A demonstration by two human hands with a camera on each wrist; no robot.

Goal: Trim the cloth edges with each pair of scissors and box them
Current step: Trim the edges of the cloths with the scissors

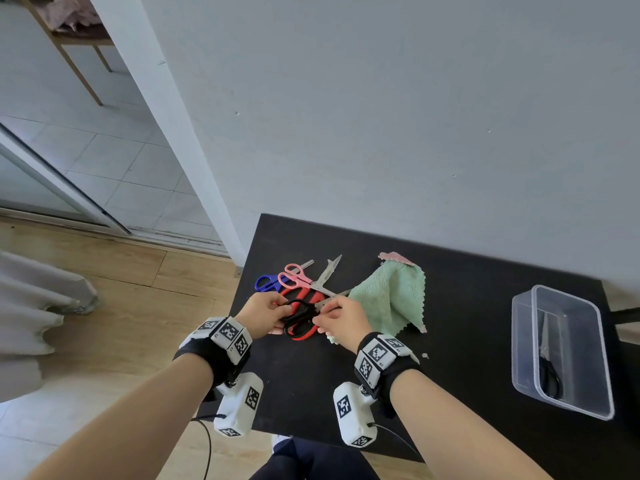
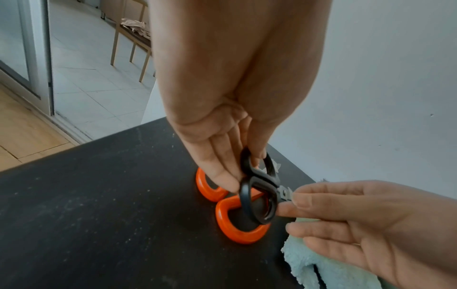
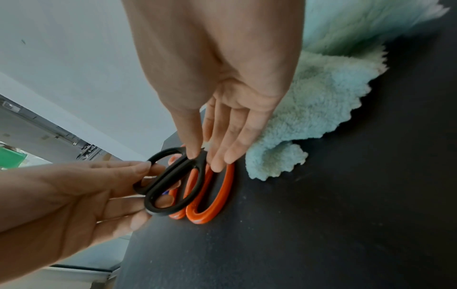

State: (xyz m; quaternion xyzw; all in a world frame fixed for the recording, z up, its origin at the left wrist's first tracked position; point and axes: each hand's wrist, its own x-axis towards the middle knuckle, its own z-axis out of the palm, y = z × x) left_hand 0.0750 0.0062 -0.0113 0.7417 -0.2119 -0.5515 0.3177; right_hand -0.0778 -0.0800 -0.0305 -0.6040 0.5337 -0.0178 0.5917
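Note:
Black-handled scissors [image 1: 299,315] [image 2: 257,181] [image 3: 180,170] are held just above the black table [image 1: 450,393] between both hands. My left hand [image 1: 285,311] [image 2: 243,170] [image 3: 148,195] grips the handle loops. My right hand [image 1: 322,315] [image 2: 291,203] [image 3: 205,159] pinches them near the pivot, where the blades start. Red-handled scissors [image 1: 304,336] [image 2: 237,234] [image 3: 217,201] lie directly underneath. The green cloth [image 1: 391,299] [image 2: 329,269] [image 3: 321,109] lies crumpled just right of my right hand. The black scissors' blades are mostly hidden by my right hand.
Pink scissors [image 1: 294,277] and blue scissors [image 1: 265,282] lie behind the red pair, near the table's left edge. A clear plastic box [image 1: 602,375] at the right edge holds another black-handled pair [image 1: 550,375]. A pink cloth corner [image 1: 394,258] shows behind the green one.

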